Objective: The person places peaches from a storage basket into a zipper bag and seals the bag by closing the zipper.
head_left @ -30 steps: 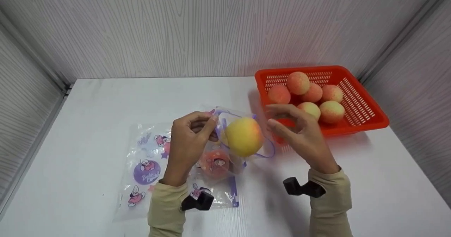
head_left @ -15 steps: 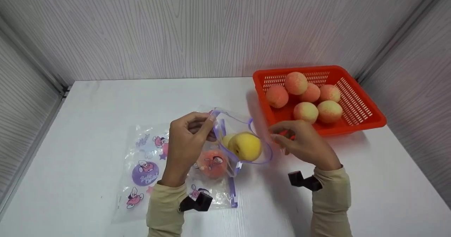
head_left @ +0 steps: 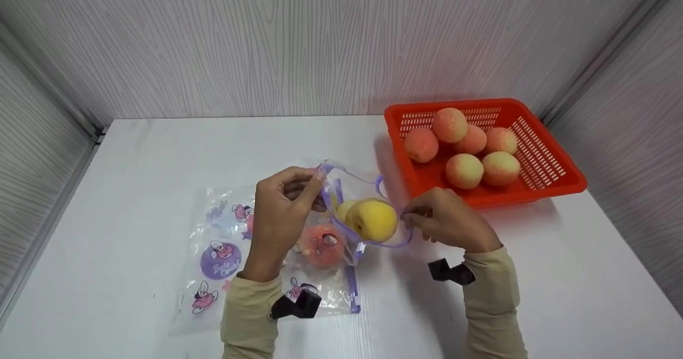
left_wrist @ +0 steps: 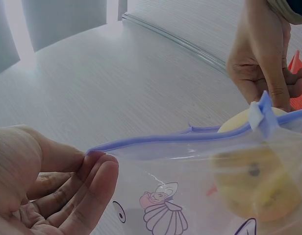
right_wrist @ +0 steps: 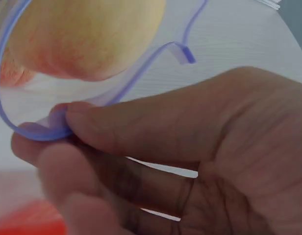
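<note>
My left hand [head_left: 283, 209] pinches the left corner of a clear zip bag's purple-edged mouth. The same grip on the zip bag [left_wrist: 165, 171] shows in the left wrist view, with a white slider on its edge. Opposite, my right hand [head_left: 451, 220] pinches the bag's right rim between thumb and finger, seen close in the right wrist view. The mouth gapes between both hands. A yellow peach [head_left: 375, 220] lies inside, with part of another pale fruit behind it. Under the bag, a pinkish-red peach [head_left: 322, 246] shows through printed plastic; which layer holds it I cannot tell.
A red basket [head_left: 573, 175] with several peaches [head_left: 464, 170] stands at the back right, close to my right hand. Another clear bag [head_left: 221, 289] with cartoon prints lies flat on the white table [head_left: 133, 188]. Pale wood-grain panels [head_left: 240, 44] enclose the back and sides.
The yellow peach has dropped down into the bag from above its mouth. My right hand, empty earlier, has moved down and left and now pinches the rim. The left hand has stayed in place.
</note>
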Action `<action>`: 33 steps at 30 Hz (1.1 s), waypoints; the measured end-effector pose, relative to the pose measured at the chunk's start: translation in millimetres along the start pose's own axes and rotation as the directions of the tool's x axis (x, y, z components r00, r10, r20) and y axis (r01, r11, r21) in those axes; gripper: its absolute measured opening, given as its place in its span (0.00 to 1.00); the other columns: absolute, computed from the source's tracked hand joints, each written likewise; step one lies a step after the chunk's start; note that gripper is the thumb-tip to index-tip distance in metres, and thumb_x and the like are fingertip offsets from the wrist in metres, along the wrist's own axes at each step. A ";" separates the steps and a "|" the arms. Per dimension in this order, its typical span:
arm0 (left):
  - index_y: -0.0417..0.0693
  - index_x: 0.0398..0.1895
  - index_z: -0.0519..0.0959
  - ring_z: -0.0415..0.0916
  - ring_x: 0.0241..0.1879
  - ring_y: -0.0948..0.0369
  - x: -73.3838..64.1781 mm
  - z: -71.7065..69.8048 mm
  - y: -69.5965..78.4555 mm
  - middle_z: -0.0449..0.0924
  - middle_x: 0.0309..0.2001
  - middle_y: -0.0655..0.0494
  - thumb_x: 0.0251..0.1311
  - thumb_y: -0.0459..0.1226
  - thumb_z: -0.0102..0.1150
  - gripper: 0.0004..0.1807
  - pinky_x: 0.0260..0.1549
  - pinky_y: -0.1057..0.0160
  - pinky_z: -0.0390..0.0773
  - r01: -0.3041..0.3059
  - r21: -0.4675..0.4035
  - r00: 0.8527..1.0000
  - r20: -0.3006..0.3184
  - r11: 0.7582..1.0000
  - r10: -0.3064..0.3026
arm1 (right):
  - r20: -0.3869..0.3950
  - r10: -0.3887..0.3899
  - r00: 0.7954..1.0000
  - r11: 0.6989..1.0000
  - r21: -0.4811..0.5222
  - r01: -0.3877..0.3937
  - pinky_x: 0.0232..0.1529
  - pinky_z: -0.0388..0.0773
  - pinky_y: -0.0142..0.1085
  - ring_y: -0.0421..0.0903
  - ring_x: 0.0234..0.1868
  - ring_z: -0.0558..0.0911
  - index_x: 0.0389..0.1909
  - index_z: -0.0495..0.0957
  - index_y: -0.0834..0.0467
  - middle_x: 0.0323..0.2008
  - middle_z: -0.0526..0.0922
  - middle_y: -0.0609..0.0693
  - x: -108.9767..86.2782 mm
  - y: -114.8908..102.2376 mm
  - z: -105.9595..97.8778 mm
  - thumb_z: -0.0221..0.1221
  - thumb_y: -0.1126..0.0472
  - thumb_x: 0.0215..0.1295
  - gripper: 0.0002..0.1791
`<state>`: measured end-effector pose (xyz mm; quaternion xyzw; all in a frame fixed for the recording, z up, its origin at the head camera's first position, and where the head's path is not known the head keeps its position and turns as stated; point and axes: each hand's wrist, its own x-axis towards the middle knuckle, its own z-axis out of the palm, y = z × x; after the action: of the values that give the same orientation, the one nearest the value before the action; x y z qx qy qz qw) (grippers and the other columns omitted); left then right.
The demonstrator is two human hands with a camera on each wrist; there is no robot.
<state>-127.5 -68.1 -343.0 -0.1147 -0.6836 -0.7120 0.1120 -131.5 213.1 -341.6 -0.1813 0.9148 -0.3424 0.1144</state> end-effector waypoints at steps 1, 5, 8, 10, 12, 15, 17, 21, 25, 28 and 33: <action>0.32 0.39 0.84 0.84 0.24 0.54 -0.2 -1.2 0.6 0.85 0.32 0.40 0.68 0.31 0.62 0.07 0.27 0.57 0.87 -0.010 0.004 1.000 -0.008 1.000 0.010 | -0.019 -0.001 1.000 1.000 0.015 0.001 0.23 0.79 0.36 0.44 0.20 0.76 0.39 0.88 0.60 0.24 0.82 0.51 0.4 0.4 -0.2 0.63 0.68 0.67 0.06; 0.31 0.38 0.84 0.84 0.24 0.54 -0.1 -7.2 3.7 0.85 0.30 0.44 0.68 0.31 0.62 0.07 0.28 0.58 0.86 -0.070 0.010 0.996 -0.045 0.998 0.070 | -0.132 -0.006 0.991 0.993 0.115 0.021 0.20 0.75 0.33 0.44 0.19 0.73 0.35 0.87 0.58 0.19 0.76 0.49 3.9 -1.4 0.6 0.64 0.64 0.69 0.05; 0.29 0.38 0.84 0.84 0.24 0.53 0.1 -12.2 6.5 0.85 0.29 0.44 0.68 0.30 0.62 0.08 0.27 0.58 0.86 -0.108 -0.001 0.991 -0.078 0.994 0.107 | -0.229 0.011 0.973 0.975 0.220 0.041 0.21 0.74 0.31 0.45 0.21 0.73 0.36 0.88 0.59 0.20 0.77 0.50 7.3 -5.7 3.4 0.64 0.62 0.69 0.06; 0.30 0.39 0.84 0.84 0.25 0.52 -0.6 -15.8 8.8 0.85 0.30 0.44 0.68 0.31 0.62 0.08 0.28 0.58 0.86 -0.118 -0.004 0.988 -0.103 0.993 0.117 | -0.288 0.036 0.957 0.951 0.305 0.056 0.21 0.74 0.32 0.48 0.22 0.73 0.38 0.89 0.59 0.22 0.79 0.51 8.8 -9.6 6.3 0.65 0.61 0.69 0.06; 0.31 0.39 0.84 0.84 0.26 0.51 -1.5 -19.0 10.9 0.85 0.30 0.44 0.68 0.31 0.63 0.08 0.28 0.58 0.86 -0.125 -0.011 0.985 -0.125 0.992 0.123 | -0.338 0.041 0.940 0.918 0.385 0.098 0.21 0.73 0.31 0.51 0.23 0.72 0.40 0.89 0.59 0.24 0.81 0.54 10.2 -13.9 9.5 0.65 0.61 0.69 0.07; 0.33 0.39 0.84 0.84 0.27 0.51 -2.8 -22.3 13.5 0.85 0.31 0.44 0.68 0.33 0.63 0.08 0.29 0.59 0.86 -0.135 -0.020 0.980 -0.153 0.991 0.131 | -0.399 0.019 0.917 0.866 0.466 0.185 0.19 0.69 0.31 0.52 0.21 0.70 0.39 0.89 0.59 0.26 0.83 0.57 12.2 -20.0 14.6 0.65 0.63 0.69 0.06; 0.33 0.39 0.84 0.83 0.27 0.51 -3.5 -23.5 14.6 0.85 0.32 0.43 0.68 0.33 0.63 0.09 0.30 0.60 0.86 -0.141 -0.024 0.977 -0.167 0.990 0.135 | -0.437 -0.005 0.899 0.837 0.490 0.243 0.18 0.69 0.30 0.51 0.20 0.69 0.39 0.89 0.60 0.28 0.85 0.58 13.8 -23.3 17.8 0.64 0.64 0.69 0.06; 0.32 0.39 0.84 0.83 0.28 0.51 -4.0 -24.1 15.3 0.85 0.32 0.42 0.68 0.32 0.62 0.08 0.30 0.61 0.86 -0.158 -0.031 0.972 -0.179 0.987 0.150 | -0.494 -0.022 0.869 0.815 0.494 0.302 0.19 0.70 0.31 0.52 0.20 0.69 0.39 0.88 0.61 0.28 0.85 0.59 16.6 -26.7 21.9 0.63 0.64 0.71 0.07; 0.32 0.40 0.84 0.84 0.29 0.52 -3.9 -23.5 14.6 0.85 0.33 0.41 0.68 0.32 0.63 0.08 0.31 0.61 0.87 -0.155 -0.035 0.974 -0.172 0.987 0.147 | -0.502 0.012 0.865 0.831 0.486 0.271 0.19 0.70 0.31 0.52 0.20 0.70 0.40 0.89 0.60 0.27 0.84 0.57 17.2 -25.6 21.9 0.63 0.63 0.70 0.06; 0.32 0.40 0.84 0.84 0.29 0.52 -2.9 -22.1 13.6 0.85 0.34 0.41 0.68 0.32 0.63 0.08 0.31 0.61 0.87 -0.151 -0.038 0.976 -0.165 0.988 0.143 | -0.491 0.045 0.870 0.847 0.481 0.228 0.18 0.70 0.31 0.49 0.19 0.70 0.40 0.89 0.59 0.24 0.81 0.57 16.3 -23.9 19.6 0.64 0.63 0.69 0.06; 0.32 0.39 0.84 0.84 0.27 0.52 -1.1 -19.7 12.5 0.85 0.32 0.43 0.68 0.31 0.62 0.08 0.30 0.62 0.86 -0.167 -0.032 0.973 -0.165 0.985 0.160 | -0.446 0.054 0.893 0.862 0.473 0.184 0.18 0.69 0.30 0.52 0.21 0.71 0.39 0.88 0.60 0.24 0.80 0.58 14.8 -20.3 14.5 0.65 0.61 0.69 0.06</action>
<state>-122.7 -88.2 -332.3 -0.1149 -0.6441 -0.7227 0.2228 -135.0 184.3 -340.1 -0.0939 0.7880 -0.6048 -0.0663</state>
